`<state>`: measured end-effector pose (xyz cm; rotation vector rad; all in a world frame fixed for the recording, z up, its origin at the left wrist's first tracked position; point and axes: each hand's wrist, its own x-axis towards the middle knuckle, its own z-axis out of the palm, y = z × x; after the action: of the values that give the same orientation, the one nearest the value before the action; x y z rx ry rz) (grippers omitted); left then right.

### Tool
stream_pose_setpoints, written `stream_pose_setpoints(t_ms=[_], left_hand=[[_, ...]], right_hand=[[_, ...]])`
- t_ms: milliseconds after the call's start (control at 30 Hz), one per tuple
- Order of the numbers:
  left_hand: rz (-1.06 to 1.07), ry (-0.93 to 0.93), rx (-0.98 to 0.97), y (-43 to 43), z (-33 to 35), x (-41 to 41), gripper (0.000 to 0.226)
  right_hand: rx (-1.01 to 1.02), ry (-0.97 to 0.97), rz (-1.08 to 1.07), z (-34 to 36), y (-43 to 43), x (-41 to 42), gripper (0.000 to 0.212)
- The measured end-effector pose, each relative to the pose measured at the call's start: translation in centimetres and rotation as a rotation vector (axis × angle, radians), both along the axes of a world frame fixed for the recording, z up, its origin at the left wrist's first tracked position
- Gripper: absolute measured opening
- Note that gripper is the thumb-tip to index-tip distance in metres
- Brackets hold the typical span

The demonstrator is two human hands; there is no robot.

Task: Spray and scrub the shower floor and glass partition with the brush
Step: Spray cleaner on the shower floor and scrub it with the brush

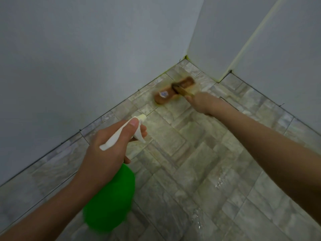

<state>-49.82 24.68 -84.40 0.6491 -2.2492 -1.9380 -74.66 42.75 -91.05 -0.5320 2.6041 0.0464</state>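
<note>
Wet stone-look floor tiles meet pale walls. Right hand grips the wooden scrub brush, scrubbing the corner; left hand holds the green spray bottle. Glass partition seemingly undone.

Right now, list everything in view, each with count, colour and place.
brush: one, brown, blurred, head on the floor near the far corner
spray bottle: one, green body with white trigger head, held above the floor, lower left
floor: one, grey-beige stone-look tiles, wet in places
walls: three faces, pale grey, along the floor's far edges
left hand: grips the spray bottle's head
right hand: grips the brush's handle
</note>
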Motion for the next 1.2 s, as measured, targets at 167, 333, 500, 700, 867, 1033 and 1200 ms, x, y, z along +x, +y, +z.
stream_pose_setpoints(t_ms=[167,333,500,700,867,1033,1200], left_hand=[[0.016,0.013,-0.023,-0.2,-0.9,0.5,0.030],[0.051,0.026,-0.040,-2.1,-0.4,0.6,0.036],[0.064,0.026,-0.049,-2.8,-0.4,1.1,0.037],[0.094,0.034,-0.035,-3.2,-0.6,2.0,0.036],[0.095,0.013,-0.005,-3.7,-0.3,2.6,0.037],[0.094,0.014,-0.036,-3.2,-1.0,2.4,0.032],[0.088,0.014,-0.037,-3.7,-0.7,2.1,0.031]], right_hand=[[-0.129,0.004,0.052,-2.4,-3.3,-0.7,0.053],[0.061,-0.102,0.011,-0.1,5.1,3.8,0.057],[0.038,-0.043,0.051,1.0,-2.7,3.2,0.045],[-0.107,-0.011,0.091,-2.4,-3.0,3.4,0.054],[-0.041,-0.015,0.148,-2.5,4.3,7.2,0.054],[-0.153,0.056,0.233,-4.6,-3.4,2.5,0.055],[-0.226,0.101,-0.137,-5.6,-1.0,-4.2,0.061]])
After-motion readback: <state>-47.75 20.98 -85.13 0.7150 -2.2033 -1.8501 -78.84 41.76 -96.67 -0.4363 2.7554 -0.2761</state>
